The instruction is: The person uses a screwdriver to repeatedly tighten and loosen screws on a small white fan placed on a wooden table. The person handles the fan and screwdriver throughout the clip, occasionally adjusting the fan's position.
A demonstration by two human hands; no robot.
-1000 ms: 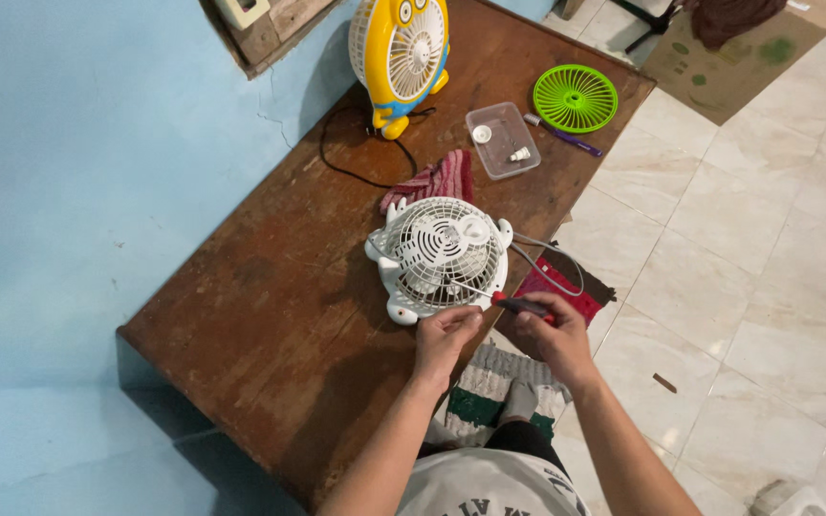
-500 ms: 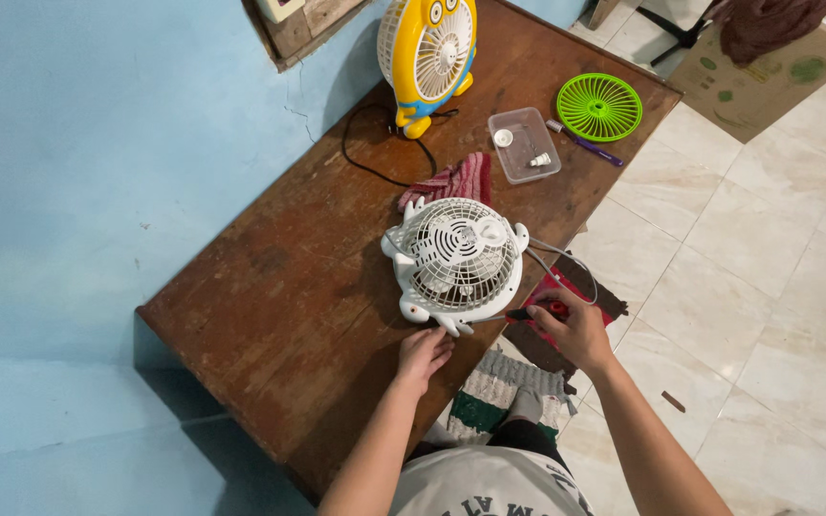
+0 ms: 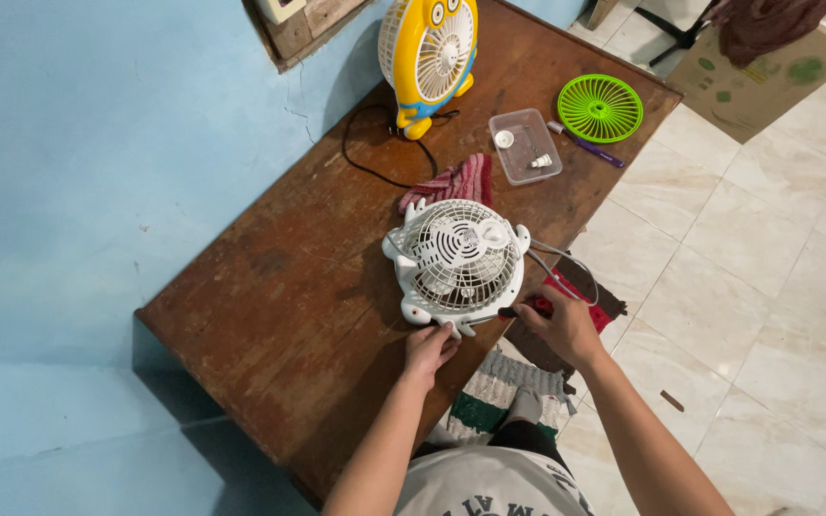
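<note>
White fan (image 3: 458, 263) lies grille-up on the wooden bench (image 3: 270, 287), close to the near edge, so its face and rim are open to work from above.

Head view: the left hand (image 3: 429, 349) rests at the fan's lower rim, fingers pressed against the plastic foot, apparently steadying the body so it does not slide; nothing is enclosed in that grip, and the fingers look loosely curled against the rim. The right hand (image 3: 561, 325) is wrapped tight around the red handle of a screwdriver (image 3: 518, 311), whose dark shaft points leftward into the fan's lower edge, roughly level with the bench top, which suits reaching a fastener on the side of the housing. A grey cord (image 3: 561, 263) loops off the fan's right side over the bench edge.

Farther back, a red striped cloth (image 3: 451, 182) lies just beyond the fan. A clear plastic tray (image 3: 525, 145) holds small white parts, kept together and well away from the work. Beside it lies a green fan grille (image 3: 600, 107) flat on the bench, with a purple pen (image 3: 587, 143) between them. A yellow fan (image 3: 429, 50) stands upright near the blue wall (image 3: 97, 143), its black cable trailing across the wood.
</note>
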